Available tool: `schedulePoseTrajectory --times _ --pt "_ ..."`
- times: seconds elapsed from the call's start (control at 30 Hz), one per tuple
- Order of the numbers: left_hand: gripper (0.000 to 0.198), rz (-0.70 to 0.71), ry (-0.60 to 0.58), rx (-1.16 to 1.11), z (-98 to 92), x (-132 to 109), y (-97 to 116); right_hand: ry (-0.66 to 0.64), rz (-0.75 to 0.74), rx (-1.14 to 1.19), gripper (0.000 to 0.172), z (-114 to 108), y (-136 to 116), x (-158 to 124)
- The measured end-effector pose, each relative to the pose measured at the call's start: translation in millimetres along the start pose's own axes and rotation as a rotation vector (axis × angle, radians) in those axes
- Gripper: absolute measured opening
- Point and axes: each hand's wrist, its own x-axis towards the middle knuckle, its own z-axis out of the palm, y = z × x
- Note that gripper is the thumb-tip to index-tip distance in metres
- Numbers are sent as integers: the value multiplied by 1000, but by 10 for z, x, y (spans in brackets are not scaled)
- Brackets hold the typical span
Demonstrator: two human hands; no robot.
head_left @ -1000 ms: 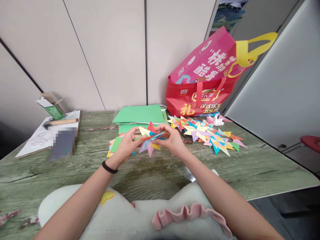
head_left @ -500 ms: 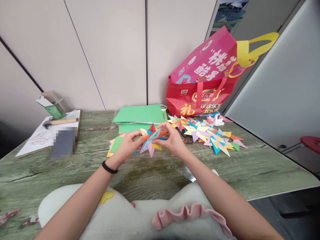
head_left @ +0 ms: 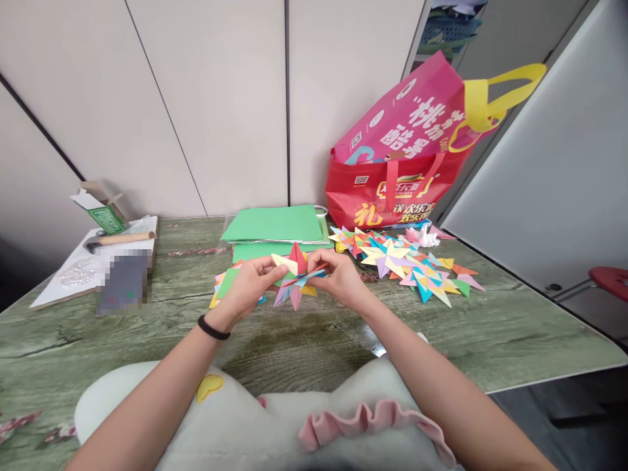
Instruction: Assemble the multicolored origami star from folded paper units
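Observation:
Between my two hands, above the table, is a many-coloured folded paper star point(head_left: 295, 297) with red, cream, pink, yellow and lilac points. My left hand point(head_left: 248, 284) pinches its left side, thumb on the cream point. On the other side, my right hand point(head_left: 336, 278) has its fingers closed on the blue and orange folded pieces at the star's right; the fingertips partly hide them. Behind my left hand lie coloured paper pieces point(head_left: 227, 282), green on top. A pile of finished-looking paper stars point(head_left: 387, 258) spreads to the right of my right hand.
Green paper sheets point(head_left: 275, 224) lie at the back of the table point(head_left: 314, 347). A red gift bag point(head_left: 358, 196) with a pink bag point(head_left: 392, 124) in it stands at the back right. Left are a hammer point(head_left: 122, 240), a white board point(head_left: 53, 281) and a small green box point(head_left: 108, 219).
The blue and orange pieces in front of the star have tipped flatter and shifted right with my right fingers. The red and cream points now show more fully. My left hand has moved little.

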Motion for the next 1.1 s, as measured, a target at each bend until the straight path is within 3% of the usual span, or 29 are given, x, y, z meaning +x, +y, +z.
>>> schedulePoseTrajectory --times 0.17,0.37,0.63,0.83,1.1 --pt "49 24 -15 -20 4 -7 -3 -21 2 -28 29 -1 30 -3" --pt "33 71 -21 42 -2 -11 -19 -70 83 -35 23 -10 54 -6" --pt "31 67 -79 30 -30 -18 9 -82 153 107 29 -16 38 17" --pt "48 60 -26 62 -17 -51 66 -90 166 154 33 -14 28 21" --pt "18 93 -55 71 9 -39 60 -92 158 114 31 -29 38 24"
